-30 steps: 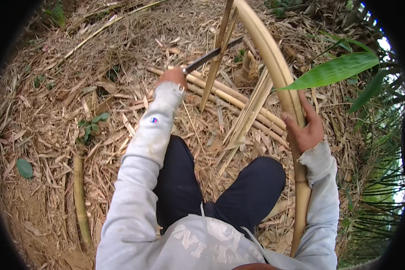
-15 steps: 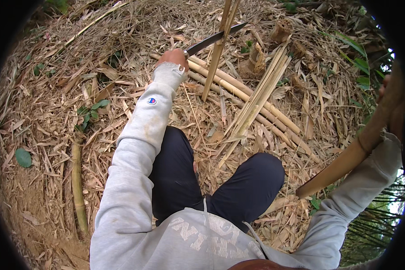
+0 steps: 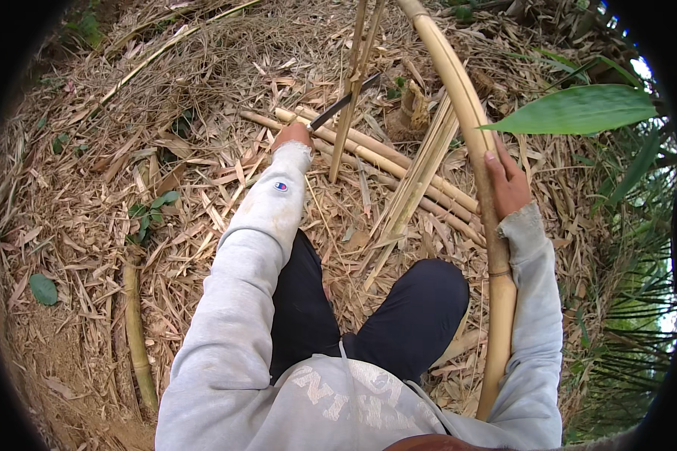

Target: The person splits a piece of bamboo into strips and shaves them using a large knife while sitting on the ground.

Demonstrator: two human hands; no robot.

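Observation:
My left hand (image 3: 292,136) is closed round the handle of a long-bladed knife (image 3: 329,113). Its dark blade points away to the right and crosses two upright split bamboo strips (image 3: 347,105). My right hand (image 3: 511,185) grips a thick tan bamboo pole (image 3: 480,154), with the thumb on its near side and the other fingers partly hidden. The pole runs from the top of the view down along my right forearm. Between my arms, a bundle of split bamboo slats (image 3: 416,180) lies across several thin bamboo poles (image 3: 376,154) on the ground.
Dry bamboo leaves and chips cover the ground. A cut stump (image 3: 412,105) stands beyond the slats. A short bamboo piece (image 3: 135,331) lies at the left. A large green leaf (image 3: 579,110) hangs at the right, beside the pole. My knees (image 3: 417,316) are bent in front.
My right hand has swung the bamboo pole inward from the far right, so it now stands lengthwise before me. The knife and my left hand have shifted slightly nearer.

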